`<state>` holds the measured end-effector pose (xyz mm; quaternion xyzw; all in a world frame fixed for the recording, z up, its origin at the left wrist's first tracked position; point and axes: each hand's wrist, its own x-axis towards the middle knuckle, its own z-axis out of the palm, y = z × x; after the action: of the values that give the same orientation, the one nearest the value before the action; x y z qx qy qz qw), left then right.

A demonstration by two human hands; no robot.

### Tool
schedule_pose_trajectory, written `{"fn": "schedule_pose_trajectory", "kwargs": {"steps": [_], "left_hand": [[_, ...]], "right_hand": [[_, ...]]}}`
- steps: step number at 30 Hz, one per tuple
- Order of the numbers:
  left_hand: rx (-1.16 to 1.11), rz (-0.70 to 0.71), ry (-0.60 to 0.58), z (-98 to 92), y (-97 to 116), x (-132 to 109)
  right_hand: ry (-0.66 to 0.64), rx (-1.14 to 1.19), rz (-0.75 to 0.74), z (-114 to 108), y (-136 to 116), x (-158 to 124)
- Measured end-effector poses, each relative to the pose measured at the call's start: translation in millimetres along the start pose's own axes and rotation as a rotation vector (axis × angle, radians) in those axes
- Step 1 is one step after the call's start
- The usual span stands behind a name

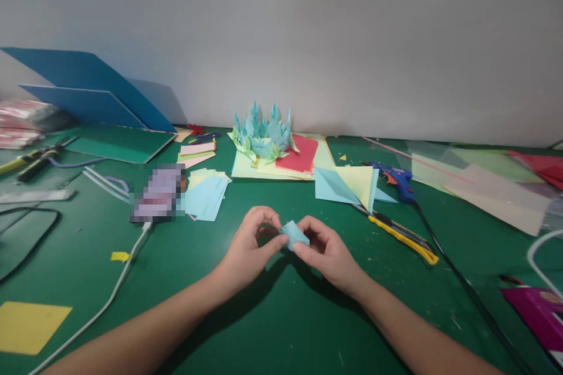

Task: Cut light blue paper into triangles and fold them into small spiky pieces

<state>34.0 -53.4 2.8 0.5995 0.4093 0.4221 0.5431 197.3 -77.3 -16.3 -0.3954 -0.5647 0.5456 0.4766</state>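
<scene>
Both my hands meet over the middle of the green table (281, 316), pinching a small folded piece of light blue paper (294, 234). My left hand (251, 246) grips its left end with thumb and fingers closed. My right hand (323, 249) pinches its right side from below. Behind them stands a light blue and green folded paper flower (264, 135) on a stack of coloured sheets (303, 155). A pile of small light blue paper squares (206, 196) lies to the left, and larger folded blue and yellow sheets (347, 184) lie to the right.
A yellow utility knife (402, 235) and a blue glue gun (398, 180) with its black cable lie right of my hands. A phone (159, 194) with a white cable lies left. Blue boards (88, 91) lean on the wall. Pliers (33, 159) lie far left, a yellow sheet (29, 327) near left.
</scene>
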Motion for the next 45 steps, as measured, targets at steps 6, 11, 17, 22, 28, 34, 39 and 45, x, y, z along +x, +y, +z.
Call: {"fn": "schedule_pose_trajectory", "kwargs": {"steps": [6, 11, 17, 22, 28, 34, 39, 45], "left_hand": [[0.031, -0.069, -0.077, 0.4, 3, 0], [-0.064, -0.131, -0.08, 1.4, 7, -1], [-0.125, -0.166, -0.083, 1.5, 12, 0], [-0.204, -0.248, -0.099, 0.8, 10, 1], [-0.28, -0.347, -0.05, -1.8, 6, 2], [-0.378, -0.395, -0.055, -1.4, 10, 3], [-0.389, -0.395, -0.075, -2.4, 9, 2], [-0.405, -0.392, -0.068, -2.0, 11, 3]], "right_hand": [[-0.082, -0.03, -0.037, 3, -2, -2], [-0.062, -0.036, -0.064, 2, 1, -2], [0.072, -0.308, -0.167, 3, 4, -2], [0.117, -0.505, -0.292, 3, 8, -1], [0.194, -0.582, -0.357, 1, 9, -1], [0.235, -0.604, -0.43, 0, 6, 1], [0.255, -0.592, -0.427, -1, 8, 1], [0.269, -0.504, -0.36, -2, 8, 1]]}}
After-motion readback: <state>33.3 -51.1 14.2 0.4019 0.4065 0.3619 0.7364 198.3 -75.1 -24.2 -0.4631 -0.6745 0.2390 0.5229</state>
